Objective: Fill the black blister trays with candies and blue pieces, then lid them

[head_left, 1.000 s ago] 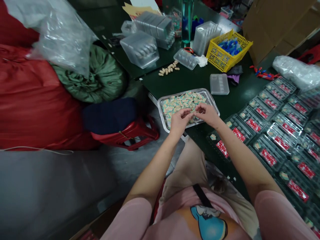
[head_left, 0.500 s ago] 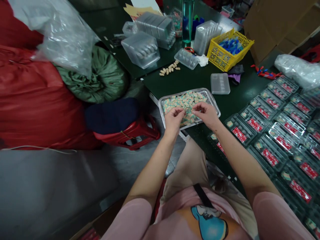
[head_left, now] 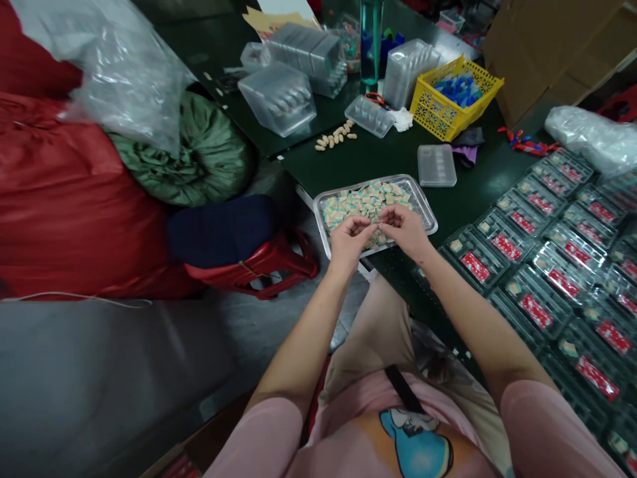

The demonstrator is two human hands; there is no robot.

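Hovering close over small flat cream-and-teal pieces [head_left: 371,194], heaped loosely in a shiny shallow tray [head_left: 428,218] directly below the grip and thinning out toward its right end. Curling left hand [head_left: 348,239] and right hand [head_left: 407,231] inward, thumbs toward forefingers, fingertips close together above the near half of the tray; unable to tell whether pinching a piece or nothing, the gap between the fingers being too small to read. Lying flat just beyond the grip and to its right, on the dark green tabletop [head_left: 368,162], a clear compartmented case [head_left: 436,166]. Scattered beyond the grip and slightly left, peanuts in their shells [head_left: 336,137]. Placed farther beyond, a clear plastic tray [head_left: 369,117], a teal bottle [head_left: 371,40], nested clear containers [head_left: 279,99] toward the left, and a yellow basket [head_left: 434,109] filled with blue pieces [head_left: 458,90] toward the right. Spread in rows to the right of the grip, clear blister packs [head_left: 547,292] with red-and-white strips [head_left: 506,247] inside. Standing well left of the grip, a red plastic stool [head_left: 231,271] under navy fabric [head_left: 221,229], near a green sack [head_left: 206,159] and a larger red sack [head_left: 74,212].
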